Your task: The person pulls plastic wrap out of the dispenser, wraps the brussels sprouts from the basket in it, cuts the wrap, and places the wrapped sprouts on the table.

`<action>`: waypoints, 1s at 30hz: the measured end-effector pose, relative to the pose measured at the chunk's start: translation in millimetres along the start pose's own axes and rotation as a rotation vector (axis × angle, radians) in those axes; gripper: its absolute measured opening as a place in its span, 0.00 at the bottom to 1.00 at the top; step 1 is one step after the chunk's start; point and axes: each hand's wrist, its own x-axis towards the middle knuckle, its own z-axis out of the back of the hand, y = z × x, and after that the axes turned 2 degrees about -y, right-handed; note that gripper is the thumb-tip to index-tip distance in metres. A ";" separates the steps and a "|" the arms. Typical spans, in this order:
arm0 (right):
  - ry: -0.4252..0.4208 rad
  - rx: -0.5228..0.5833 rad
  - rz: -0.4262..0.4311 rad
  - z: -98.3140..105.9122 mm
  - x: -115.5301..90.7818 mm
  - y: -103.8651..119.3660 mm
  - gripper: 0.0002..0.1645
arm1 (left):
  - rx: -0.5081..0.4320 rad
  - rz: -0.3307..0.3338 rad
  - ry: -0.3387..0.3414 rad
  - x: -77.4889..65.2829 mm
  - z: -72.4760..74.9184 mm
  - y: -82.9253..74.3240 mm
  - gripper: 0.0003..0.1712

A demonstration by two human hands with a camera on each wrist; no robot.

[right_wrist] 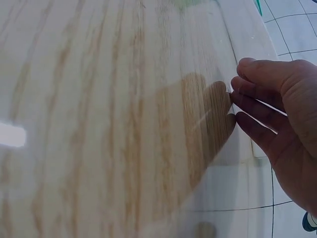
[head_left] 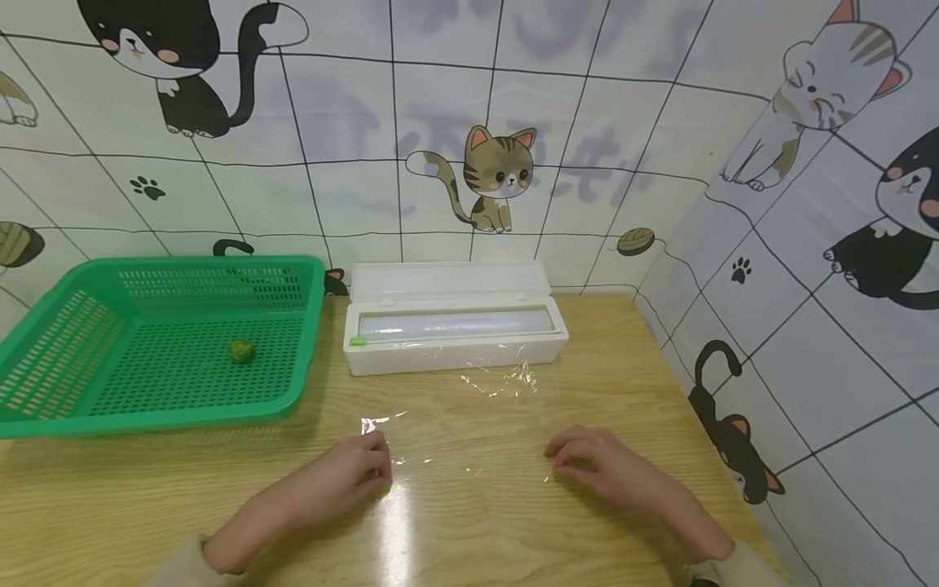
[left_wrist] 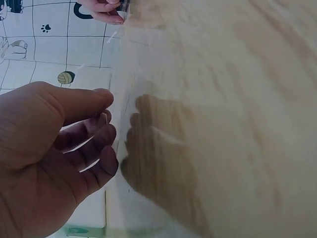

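A sheet of clear cling film (head_left: 513, 381) stretches over the wooden table from a white dispenser box (head_left: 455, 355) toward me, showing mostly as glints and creases. My left hand (head_left: 345, 477) pinches its near left edge between thumb and curled fingers. On the opposite side, my right hand (head_left: 609, 469) holds the near right edge with thumb and fingertips. Both wrist views show the left hand (left_wrist: 54, 144) and right hand (right_wrist: 287, 114) just above the tabletop. Inside the box lies the film roll (head_left: 455, 323), the lid (head_left: 451, 282) raised behind it. The film's exact border is hard to see.
On the left stands a green plastic basket (head_left: 293, 399) with a small round green item (head_left: 240, 350) inside. A light green slider (head_left: 358, 342) sits at the box's left end. Cat-printed wall covering (head_left: 352, 204) borders the wooden table (head_left: 616, 367) behind and at right.
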 end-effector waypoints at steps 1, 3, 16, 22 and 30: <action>0.007 -0.002 -0.006 0.3 0.2 0.4 0.12 | 0.000 -0.006 0.001 -0.4 -0.4 0.6 0.12; 0.030 -0.006 -0.029 1.2 0.4 1.4 0.11 | 0.005 -0.024 0.002 -1.0 -1.1 2.3 0.12; 0.064 0.025 0.032 3.9 0.9 -1.7 0.09 | -0.069 -0.170 0.005 -3.4 2.7 13.5 0.06; 0.047 0.039 0.015 4.4 -0.7 -0.3 0.11 | -0.142 -0.114 0.000 -11.8 8.9 14.9 0.07; 0.015 0.029 0.026 1.9 -1.9 -0.4 0.12 | -0.347 -0.017 0.051 -23.2 26.2 11.7 0.07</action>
